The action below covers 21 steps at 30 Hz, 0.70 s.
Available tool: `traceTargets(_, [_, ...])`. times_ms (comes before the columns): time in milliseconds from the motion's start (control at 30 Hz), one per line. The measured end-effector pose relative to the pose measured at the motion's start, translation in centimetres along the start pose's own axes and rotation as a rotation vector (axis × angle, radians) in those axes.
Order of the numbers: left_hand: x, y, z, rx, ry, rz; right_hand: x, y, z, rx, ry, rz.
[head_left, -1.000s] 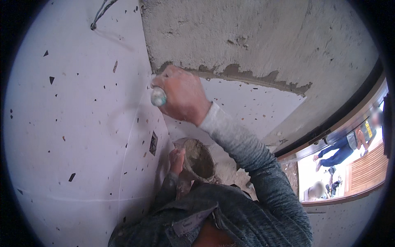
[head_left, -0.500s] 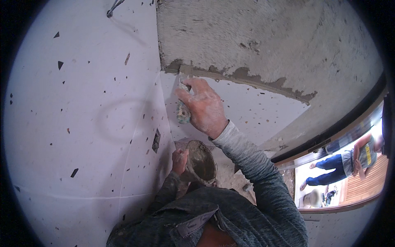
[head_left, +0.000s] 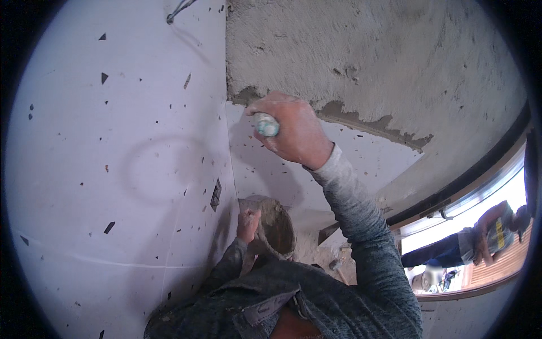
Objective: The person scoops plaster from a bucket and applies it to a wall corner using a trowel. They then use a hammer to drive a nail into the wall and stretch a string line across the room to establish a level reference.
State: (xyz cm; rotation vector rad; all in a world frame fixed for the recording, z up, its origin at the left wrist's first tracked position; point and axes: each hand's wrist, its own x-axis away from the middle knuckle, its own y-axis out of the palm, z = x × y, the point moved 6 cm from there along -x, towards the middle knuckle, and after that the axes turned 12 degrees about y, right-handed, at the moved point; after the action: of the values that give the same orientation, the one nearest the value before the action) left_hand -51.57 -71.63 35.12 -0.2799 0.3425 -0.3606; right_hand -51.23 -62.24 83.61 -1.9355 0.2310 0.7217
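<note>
My right hand [head_left: 293, 127] is shut round a tool's stubby handle [head_left: 265, 125], pale and greenish, at the edge where a white speckled panel [head_left: 355, 158] meets rough grey render [head_left: 367, 45]; the working end is hidden behind my fingers. Wet mortar [head_left: 384, 127] lies along that edge. Lower down, my left hand [head_left: 247, 225] grips the rim of a mortar-crusted bucket [head_left: 276, 229] with grey mix inside, beside the large white speckled wall [head_left: 101, 158] on my left.
Wires [head_left: 179, 12] stick out high on the left wall, which also has a small cut-out [head_left: 215, 195]. At the right, through a curved-looking opening with a wooden slatted surface, another person [head_left: 491, 237] is visible. Rubble [head_left: 339, 265] lies below the bucket.
My right hand has moved rightward and turned, so the blade seen half a second ago is now hidden. The view has shifted slightly. The other person has changed position.
</note>
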Motion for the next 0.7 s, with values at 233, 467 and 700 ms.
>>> traceTargets(233, [0.9,0.5,-2.5,0.146,-0.094,0.132,0.9,2.4,-1.9,-0.037,-0.091,0.131])
traceTargets(467, [0.2,-0.2,-0.7,0.003,0.026,0.045,2.0,7.4,-2.4,0.089,-0.096,0.205])
traceTargets(700, [0.1,0.0,-0.6,-0.019,-0.303,0.041,2.5,12.8,0.2,0.031,0.097,0.173])
